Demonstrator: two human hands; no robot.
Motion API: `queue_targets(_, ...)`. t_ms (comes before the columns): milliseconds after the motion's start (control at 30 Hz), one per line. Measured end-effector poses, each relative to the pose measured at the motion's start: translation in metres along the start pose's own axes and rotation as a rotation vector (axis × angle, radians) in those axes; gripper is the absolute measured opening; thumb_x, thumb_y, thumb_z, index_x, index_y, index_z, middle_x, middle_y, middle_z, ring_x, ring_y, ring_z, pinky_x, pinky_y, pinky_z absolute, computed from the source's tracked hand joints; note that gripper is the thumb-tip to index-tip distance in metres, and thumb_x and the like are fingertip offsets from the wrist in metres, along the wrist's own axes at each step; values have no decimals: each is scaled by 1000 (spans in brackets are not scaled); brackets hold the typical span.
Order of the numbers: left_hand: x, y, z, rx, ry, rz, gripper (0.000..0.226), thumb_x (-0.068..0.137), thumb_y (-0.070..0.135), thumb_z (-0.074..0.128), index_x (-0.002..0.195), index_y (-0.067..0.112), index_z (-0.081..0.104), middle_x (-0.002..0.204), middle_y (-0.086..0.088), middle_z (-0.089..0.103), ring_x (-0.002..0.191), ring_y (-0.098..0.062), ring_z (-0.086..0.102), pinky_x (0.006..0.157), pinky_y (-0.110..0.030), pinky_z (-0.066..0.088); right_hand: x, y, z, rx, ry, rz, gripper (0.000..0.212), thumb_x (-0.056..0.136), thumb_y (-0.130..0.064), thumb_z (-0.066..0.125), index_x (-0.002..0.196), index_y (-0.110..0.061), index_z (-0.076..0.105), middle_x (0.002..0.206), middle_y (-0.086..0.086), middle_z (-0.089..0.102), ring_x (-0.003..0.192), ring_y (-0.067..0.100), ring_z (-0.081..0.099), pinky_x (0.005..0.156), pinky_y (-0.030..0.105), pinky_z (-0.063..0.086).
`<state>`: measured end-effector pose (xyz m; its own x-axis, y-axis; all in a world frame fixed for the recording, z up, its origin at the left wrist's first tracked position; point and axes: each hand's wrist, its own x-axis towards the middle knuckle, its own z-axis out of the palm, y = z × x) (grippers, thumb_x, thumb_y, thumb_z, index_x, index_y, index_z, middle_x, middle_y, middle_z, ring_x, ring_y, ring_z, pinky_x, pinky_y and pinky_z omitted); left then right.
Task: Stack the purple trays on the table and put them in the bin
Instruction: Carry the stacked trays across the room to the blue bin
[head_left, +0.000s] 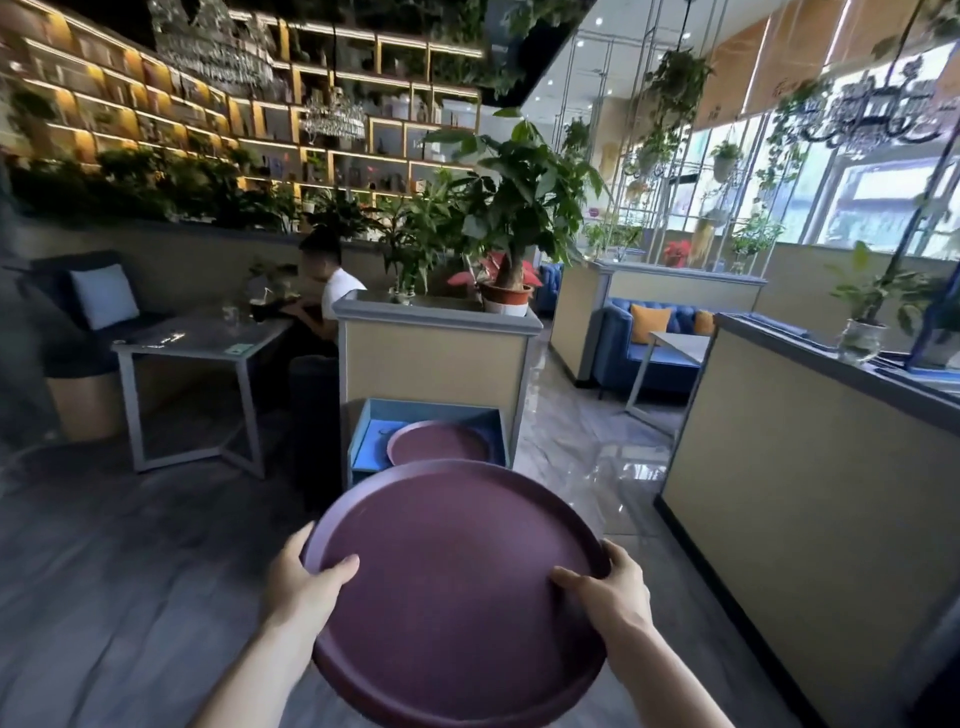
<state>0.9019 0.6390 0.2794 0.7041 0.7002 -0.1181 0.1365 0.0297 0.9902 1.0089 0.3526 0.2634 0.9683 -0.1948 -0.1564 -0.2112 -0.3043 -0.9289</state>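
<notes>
Nearest the head camera, a round purple tray (457, 587) is held out in front of the person, tilted a little toward the viewer. Whether it is one tray or a stack cannot be told from above; only a single rim and top face show. Each side has a hand on it: the left hand (304, 584) clamps the left edge, thumb lying over the rim onto the tray's face, fingers curled underneath, and the right hand (613, 592) does the same on the right edge.

Beyond the tray's far edge stands a blue bin (363, 441) on the floor, set against a beige divider (436, 364) topped with potted plants. Another purple tray (439, 441) already lies flat inside it — so part of the job looks done.

By this view the carried tray is close to the bin but not yet over it; what seems left is to bring it forward, lower it onto the tray inside and let go. A grey table (202, 338) to the left shows no purple trays, though its far part is dim — more may remain out of sight.
</notes>
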Motion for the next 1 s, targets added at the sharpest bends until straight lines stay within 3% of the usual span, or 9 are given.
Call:
queue_targets(333,191,7,51,43,-32,-6,65,78,8,77,137,20,53,114,0,61,96,-23,57,85,-35,46,137,-45,111,-71,3,83,82,54,-30,90,130,-21,60,115,6,70,110,30,64,99,42,52)
queue_targets(467,242,3,75,58,-42,-24,68,77,9,78,139,20,52,123,-2,63,97,-24,59,88,-36,48,181,-55,137,-106,5,109,77,57,-26,90,128,-19,61,113,7,71,108,30,64,94,38,52)
queue_targets(667,332,-14,129,85,-32,-38,67,77,10,78,138,20,52,121,-2,63,97,-24,60,87,-36,48,274,-66,185,-127,-12,119,70,62,-23,89,126,-18,61,117,9,71,109,33,65,95,40,51)
queue_targets(867,450,-27,203,141,13,-42,72,77,15,79,142,23,49,137,-3,58,115,-27,59,99,-41,47,410,-79,244,-119,-54,110,77,65,-23,88,134,-16,56,128,12,66,121,34,59,102,41,47)
queue_targets(1000,521,-35,252,210,80,-66,71,77,17,79,141,23,49,139,-2,57,121,-28,56,96,-38,45,500,-88,279,-157,-98,133,80,64,-26,88,136,-17,54,130,9,65,122,33,58,102,40,46)
